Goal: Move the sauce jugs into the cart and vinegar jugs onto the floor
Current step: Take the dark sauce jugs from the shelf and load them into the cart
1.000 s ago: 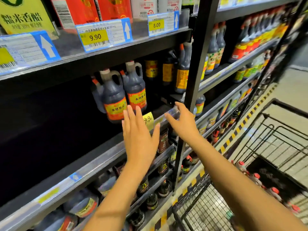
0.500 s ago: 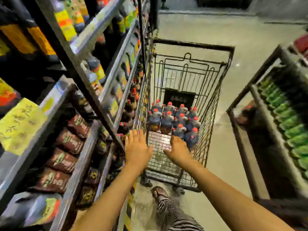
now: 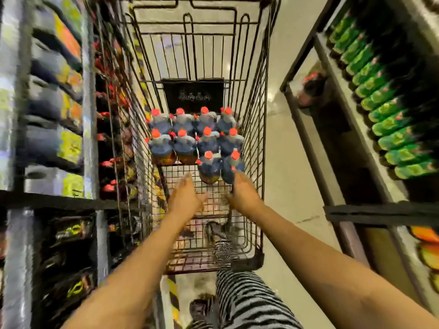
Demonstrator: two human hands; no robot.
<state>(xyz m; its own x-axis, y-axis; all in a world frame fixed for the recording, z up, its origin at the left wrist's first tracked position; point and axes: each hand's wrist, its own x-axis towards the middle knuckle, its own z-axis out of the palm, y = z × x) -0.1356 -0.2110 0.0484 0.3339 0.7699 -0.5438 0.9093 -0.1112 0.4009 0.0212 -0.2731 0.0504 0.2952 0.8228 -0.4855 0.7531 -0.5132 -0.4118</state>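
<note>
While both arms reach into the cart (image 3: 259, 138), ten red-capped jugs (image 3: 185, 143) stand upright at its far end. The nearest pair lies just ahead of the right hand (image 3: 244, 195) (blurred, so its grip cannot be told). The left hand (image 3: 187, 198) is spread and empty, a little farther off.

Black wire cart (image 3: 257, 129) on pale floor (image 3: 285, 162), ten red-capped dark jugs (image 3: 185, 143) standing on its mesh bottom, three packed rows

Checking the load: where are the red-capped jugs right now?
Head view, centre: the red-capped jugs stand clustered in the wire cart, below its black placard, with left hand and right hand stretched toward them.
</note>
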